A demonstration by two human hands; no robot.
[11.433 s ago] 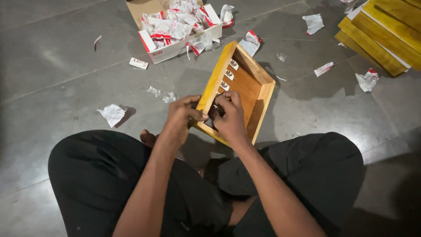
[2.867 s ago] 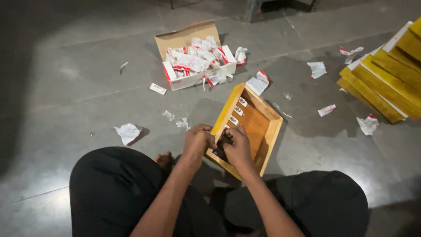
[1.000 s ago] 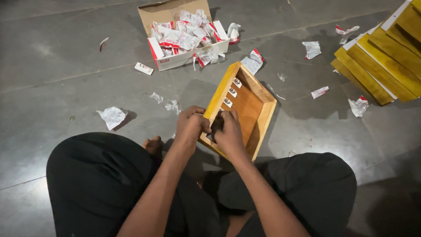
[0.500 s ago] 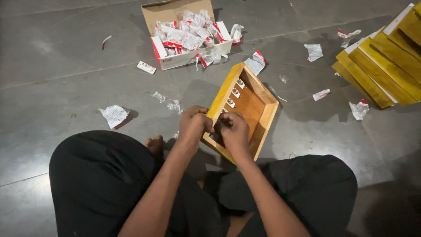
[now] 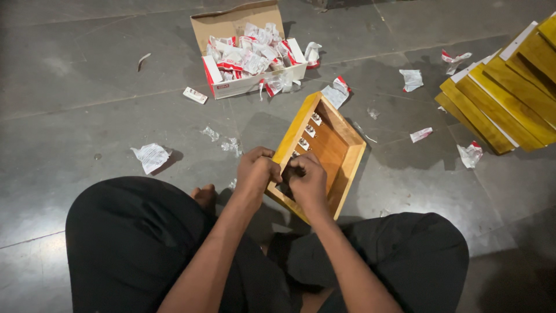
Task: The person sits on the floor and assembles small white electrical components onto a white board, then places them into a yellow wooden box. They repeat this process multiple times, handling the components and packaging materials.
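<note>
Grey stone floor [image 5: 87, 87] spreads around us, littered with crumpled white-and-red wrappers: one crumpled white piece [image 5: 150, 157] lies to our left, a small flat packet [image 5: 195, 95] sits near the cardboard box, and more scraps [image 5: 412, 79] lie to the right. Ahead of us, an open cardboard box [image 5: 231, 26] is heaped with small white-and-red packets [image 5: 249, 55], some spilling over its front edge. At far right, yellow wooden trays [image 5: 504, 98] lie stacked and fanned. Between our knees, in black trousers, a shallow wooden tray [image 5: 333, 148] with a yellow left rail rests tilted on the floor, with a row of small white metal fittings [image 5: 308, 131] along that rail. Our left hand [image 5: 258, 173] curls over the tray's near left corner, fingers bent and gripping the rail. Our right hand [image 5: 307, 181] is closed just beside it, pinching something small inside the tray that our fingers hide.
</note>
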